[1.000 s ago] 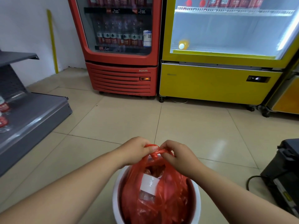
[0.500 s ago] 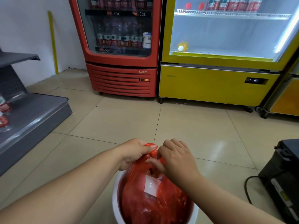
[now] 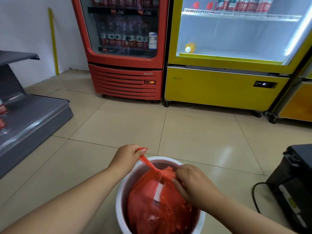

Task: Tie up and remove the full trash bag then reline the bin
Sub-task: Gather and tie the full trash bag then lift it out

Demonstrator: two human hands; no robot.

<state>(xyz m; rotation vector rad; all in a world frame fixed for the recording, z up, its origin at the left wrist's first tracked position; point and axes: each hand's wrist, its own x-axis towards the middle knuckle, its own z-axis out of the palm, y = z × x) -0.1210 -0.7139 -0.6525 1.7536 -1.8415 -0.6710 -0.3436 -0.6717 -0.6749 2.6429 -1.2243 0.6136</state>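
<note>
Both the left hand [image 3: 125,157] and right hand [image 3: 194,181] grip the bag [image 3: 152,208] over tiled floor [image 3: 194,132].

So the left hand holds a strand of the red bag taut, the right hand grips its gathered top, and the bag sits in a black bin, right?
Not quite: the head view shows the bin is white, not black. The rest stands: the left hand holds a strand of the red bag taut, and the right hand grips its gathered top.

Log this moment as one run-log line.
phase: tying | left hand: pulls bag handle taut | right hand: grips red trash bag at neck | white bin: bag inside, not removed
</note>
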